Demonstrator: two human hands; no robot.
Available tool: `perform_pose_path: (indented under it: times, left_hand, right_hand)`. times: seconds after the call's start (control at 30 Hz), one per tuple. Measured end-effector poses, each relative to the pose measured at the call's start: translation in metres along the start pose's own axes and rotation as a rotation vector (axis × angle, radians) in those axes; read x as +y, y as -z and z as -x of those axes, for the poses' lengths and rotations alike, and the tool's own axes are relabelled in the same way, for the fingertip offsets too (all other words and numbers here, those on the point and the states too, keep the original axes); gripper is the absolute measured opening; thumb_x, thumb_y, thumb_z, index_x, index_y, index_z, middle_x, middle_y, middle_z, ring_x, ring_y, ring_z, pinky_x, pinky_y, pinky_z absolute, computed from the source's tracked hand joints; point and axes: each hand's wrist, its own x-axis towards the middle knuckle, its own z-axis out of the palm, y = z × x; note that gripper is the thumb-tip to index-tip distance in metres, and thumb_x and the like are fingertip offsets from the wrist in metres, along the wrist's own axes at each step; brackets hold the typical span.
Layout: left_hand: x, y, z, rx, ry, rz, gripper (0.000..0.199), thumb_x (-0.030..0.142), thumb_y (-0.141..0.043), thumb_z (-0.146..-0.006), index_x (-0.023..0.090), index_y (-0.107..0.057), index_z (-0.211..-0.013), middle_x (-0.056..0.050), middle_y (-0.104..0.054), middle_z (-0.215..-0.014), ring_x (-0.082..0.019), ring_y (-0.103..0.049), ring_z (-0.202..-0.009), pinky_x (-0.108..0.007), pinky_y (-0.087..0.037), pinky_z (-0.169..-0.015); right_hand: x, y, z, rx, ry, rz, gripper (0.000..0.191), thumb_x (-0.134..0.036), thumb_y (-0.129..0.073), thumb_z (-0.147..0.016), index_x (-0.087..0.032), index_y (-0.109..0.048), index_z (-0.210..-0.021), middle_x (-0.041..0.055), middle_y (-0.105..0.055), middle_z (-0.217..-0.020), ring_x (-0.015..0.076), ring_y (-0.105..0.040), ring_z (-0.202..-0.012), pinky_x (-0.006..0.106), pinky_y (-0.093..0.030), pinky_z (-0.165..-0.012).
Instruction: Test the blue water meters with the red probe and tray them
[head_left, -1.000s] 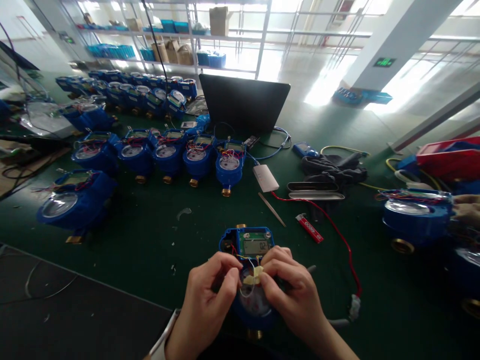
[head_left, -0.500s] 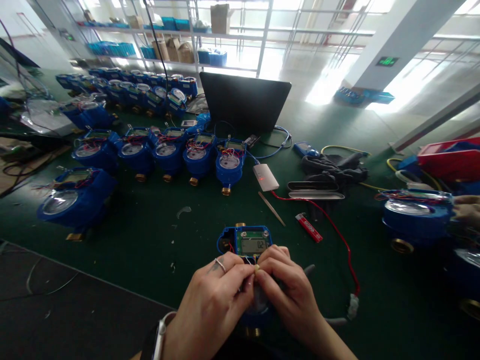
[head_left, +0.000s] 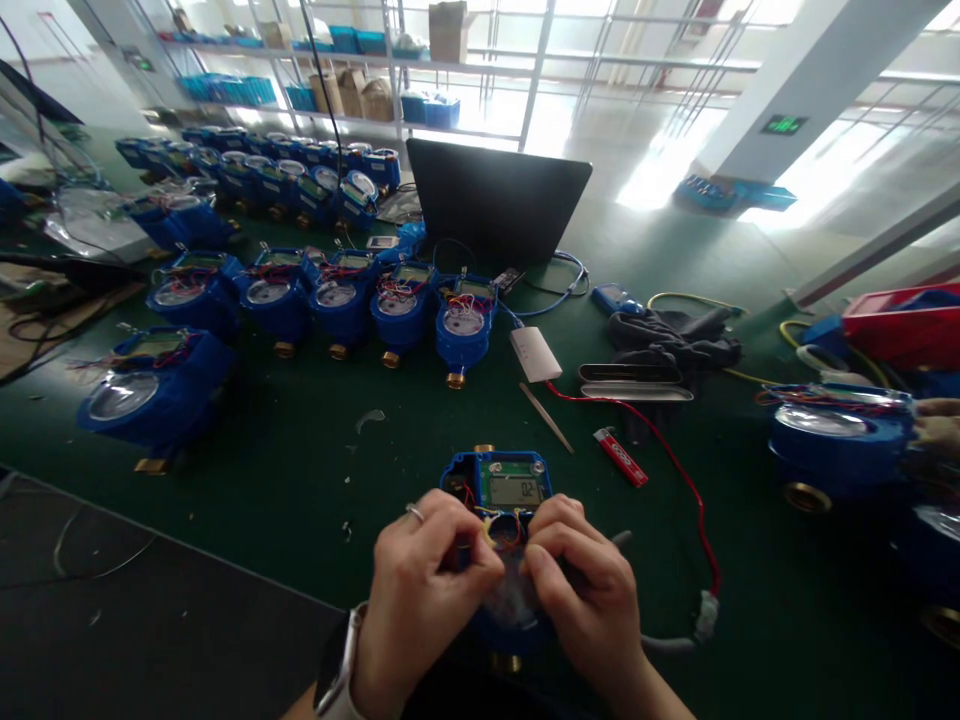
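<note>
A blue water meter (head_left: 517,630) lies in front of me, its lit display (head_left: 514,490) at the far end and brass fittings at both ends. Thin red, yellow and white wires (head_left: 511,528) loop out below the display, above the clear round window. My left hand (head_left: 431,580) is at the meter's left side, thumb and forefinger pinched together beside a pale yellowish piece among the wires. On the right side, my right hand (head_left: 589,585) rests with curled fingers, thumb tip against forefinger. Whatever lies between either hand's fingertips is hidden.
More blue meters (head_left: 461,335) line the table's left and back, with others at right. Beyond my hands are tweezers (head_left: 546,417), a red lighter (head_left: 620,457), an open metal case (head_left: 637,392), a white box (head_left: 535,354) with a red cable (head_left: 675,465), and a laptop (head_left: 499,200).
My hands have drawn apart; before, their fingertips met over a small pale piece at the wires. More of the wires and the window now shows. The red light on the white box is no longer visible.
</note>
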Motion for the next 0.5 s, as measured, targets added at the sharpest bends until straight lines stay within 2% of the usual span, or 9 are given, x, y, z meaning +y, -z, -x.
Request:
perform_pose_path:
  times: [0.07,0.17,0.23,0.3,0.37,0.5]
  left_hand:
    - [0.0,0.001,0.001,-0.024,0.037,0.053,0.015,0.004,-0.056,-0.074,0.017,-0.059,-0.067,0.003,-0.058,-0.064,-0.007,-0.053,-0.052,-0.016,-0.041,-0.049]
    - [0.003,0.002,0.001,-0.073,0.049,0.124,0.016,0.003,-0.057,-0.075,0.017,-0.061,-0.069,0.003,-0.06,-0.065,-0.007,-0.055,-0.055,-0.014,-0.042,-0.052]
    - [0.005,0.002,0.001,-0.067,0.029,0.118,0.016,0.003,-0.058,-0.076,0.017,-0.062,-0.07,0.003,-0.06,-0.066,-0.007,-0.055,-0.055,-0.015,-0.042,-0.053]
    - [0.006,0.002,0.001,-0.066,-0.014,0.098,0.015,0.005,-0.058,-0.079,0.016,-0.062,-0.07,0.002,-0.061,-0.066,-0.007,-0.057,-0.057,-0.016,-0.042,-0.055]
    - [0.006,0.001,0.001,-0.07,-0.049,0.081,0.016,0.006,-0.057,-0.081,0.016,-0.061,-0.069,0.002,-0.061,-0.066,-0.008,-0.058,-0.059,-0.017,-0.043,-0.057]
    - [0.003,-0.002,0.003,-0.063,-0.003,0.078,0.016,0.005,-0.056,-0.078,0.017,-0.06,-0.068,0.002,-0.059,-0.065,-0.008,-0.055,-0.057,-0.017,-0.041,-0.054]
  right_hand:
    - [-0.002,0.005,-0.002,-0.053,-0.012,0.019,0.025,-0.007,-0.048,-0.086,-0.02,-0.053,-0.065,-0.0059,-0.054,-0.065,0.0107,-0.052,-0.063,0.031,-0.035,-0.07]
    - [-0.008,0.016,-0.011,-0.243,-0.03,0.035,0.029,-0.013,-0.039,-0.094,-0.021,-0.057,-0.073,-0.0042,-0.059,-0.071,0.0122,-0.055,-0.07,0.033,-0.033,-0.073]
    - [-0.011,0.02,-0.017,-0.334,-0.049,0.065,0.027,-0.02,-0.041,-0.095,-0.02,-0.057,-0.073,-0.0031,-0.059,-0.073,0.0136,-0.054,-0.071,0.034,-0.031,-0.073]
    - [-0.013,0.021,-0.021,-0.354,-0.07,0.135,0.025,-0.022,-0.051,-0.093,-0.019,-0.055,-0.069,-0.003,-0.059,-0.071,0.0141,-0.052,-0.069,0.034,-0.03,-0.071]
    - [-0.013,0.018,-0.022,-0.341,-0.085,0.18,0.025,-0.018,-0.054,-0.091,-0.019,-0.054,-0.066,-0.0033,-0.058,-0.069,0.0138,-0.051,-0.068,0.033,-0.03,-0.07]
    - [-0.01,0.01,-0.019,-0.307,-0.102,0.116,0.024,-0.012,-0.051,-0.088,-0.019,-0.054,-0.066,-0.0042,-0.057,-0.068,0.0124,-0.052,-0.068,0.031,-0.031,-0.069]
